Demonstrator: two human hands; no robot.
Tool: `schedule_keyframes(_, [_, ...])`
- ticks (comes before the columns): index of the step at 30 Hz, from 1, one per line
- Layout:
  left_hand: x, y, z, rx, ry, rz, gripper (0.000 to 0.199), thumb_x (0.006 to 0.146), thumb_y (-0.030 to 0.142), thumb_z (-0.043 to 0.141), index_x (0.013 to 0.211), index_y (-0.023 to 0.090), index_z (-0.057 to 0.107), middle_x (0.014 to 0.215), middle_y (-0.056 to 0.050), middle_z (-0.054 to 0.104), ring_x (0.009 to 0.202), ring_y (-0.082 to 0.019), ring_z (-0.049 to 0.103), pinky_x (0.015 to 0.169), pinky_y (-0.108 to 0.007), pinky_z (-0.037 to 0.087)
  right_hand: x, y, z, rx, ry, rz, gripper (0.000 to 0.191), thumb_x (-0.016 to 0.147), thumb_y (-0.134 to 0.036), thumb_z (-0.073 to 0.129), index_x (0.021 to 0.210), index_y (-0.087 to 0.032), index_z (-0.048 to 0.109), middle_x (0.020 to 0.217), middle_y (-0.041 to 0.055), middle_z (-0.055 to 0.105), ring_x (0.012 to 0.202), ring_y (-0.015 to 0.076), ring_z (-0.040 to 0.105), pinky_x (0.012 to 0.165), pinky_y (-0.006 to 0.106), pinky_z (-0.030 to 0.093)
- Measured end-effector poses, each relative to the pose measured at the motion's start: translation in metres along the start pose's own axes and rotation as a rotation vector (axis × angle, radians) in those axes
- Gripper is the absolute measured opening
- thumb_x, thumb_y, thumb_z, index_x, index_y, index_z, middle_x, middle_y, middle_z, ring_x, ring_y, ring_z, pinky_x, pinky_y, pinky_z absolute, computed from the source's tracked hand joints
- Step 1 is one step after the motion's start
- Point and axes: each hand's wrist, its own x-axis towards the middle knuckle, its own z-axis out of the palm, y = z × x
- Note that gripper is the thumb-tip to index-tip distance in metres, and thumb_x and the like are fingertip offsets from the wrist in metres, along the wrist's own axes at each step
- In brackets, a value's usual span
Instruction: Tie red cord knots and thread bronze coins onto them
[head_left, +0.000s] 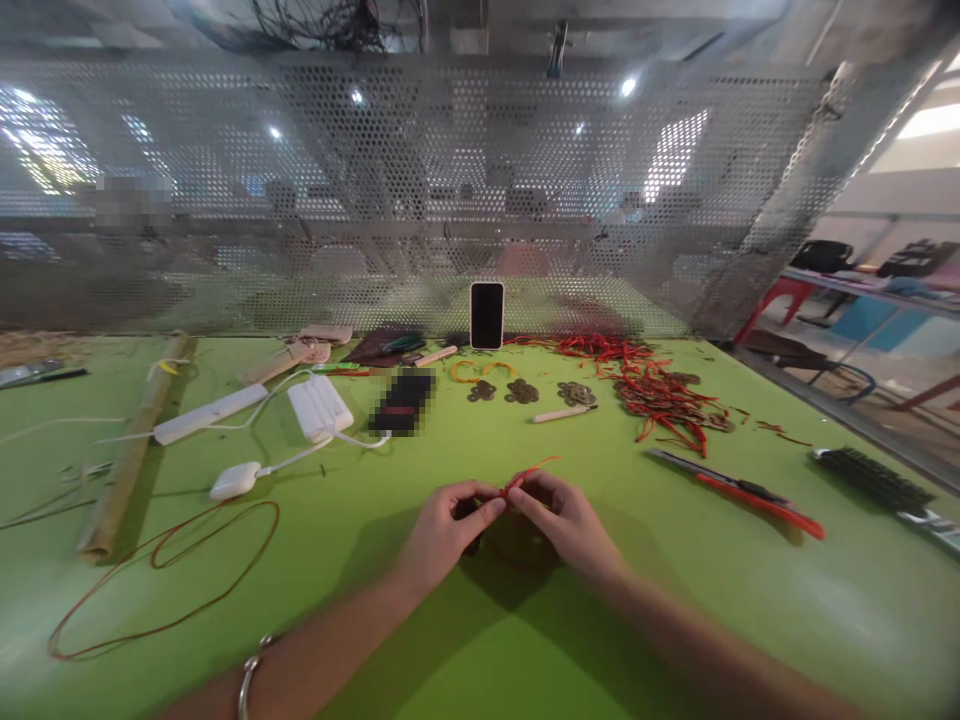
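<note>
"Two things sit nearest us: the bracelet at lower left, then something dark under our left fingers. What is it?"

"Mostly hidden; we cannot tell. Just above it, below the frame's centre, our left hand pinches red cord between thumb and forefinger. Our right hand pinches it close beside, and one loose end pokes out to the upper right."

"How do we do this neatly?"

"With thin cord, we'd judge, one pinch should stay firm while the other guides. We want an even pull, so the strands neither twist nor slip."

"Anything to mind?"

"The utility knife at right, its metal end angled towards the middle; our right arm shouldn't swing wide. Farther up, we see a pale stick with a dark tip, three small coin heaps in a row, and tangled red cords over more coins."

"And beyond?"

"A phone stands before the perforated screen."
</note>
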Motion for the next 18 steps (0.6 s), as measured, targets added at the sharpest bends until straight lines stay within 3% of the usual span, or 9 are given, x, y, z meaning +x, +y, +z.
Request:
schedule_keyframes(6, [-0.0021,0.0031,-0.0006,0.062,-0.016,0.014,0.028,0.075,0.042,0.062,0.086,0.017,0.067,0.067,-0.001,0.06,0.054,-0.011,0.047,0.047,-0.02,0.032,-0.0008,0.0026,0.0004,-0.007,0.035,0.024,0.027,0.079,-0.043,0.058,0.083,-0.017,0.06,0.082,0.0035,0.066,0.078,0.0164,0.061,0.063,0.023,0.046])
schedule_keyframes(11, [-0.0012,0.0048,-0.0001,0.054,-0.015,0.025,0.027,0.074,0.041,0.062,0.083,0.016,0.067,0.067,-0.001,0.06,0.055,-0.011,0.048,0.05,-0.021,0.034,-0.0019,0.0003,0.0022,0.029,0.066,0.018,0.026,0.078,-0.042,0.058,0.083,-0.017,0.06,0.081,0.003,0.065,0.079,0.0163,0.061,0.066,0.024,0.047])
schedule_keyframes(18, [0.0001,0.0038,-0.0002,0.013,-0.017,0.006,0.025,0.075,0.04,0.062,0.084,0.016,0.066,0.063,0.002,0.056,0.049,-0.008,0.042,0.044,-0.019,0.03,0.0001,0.0005,0.0024,0.082,0.072,0.049,0.027,0.079,-0.043,0.057,0.084,-0.016,0.059,0.077,0.0026,0.065,0.075,0.0152,0.061,0.063,0.023,0.046])
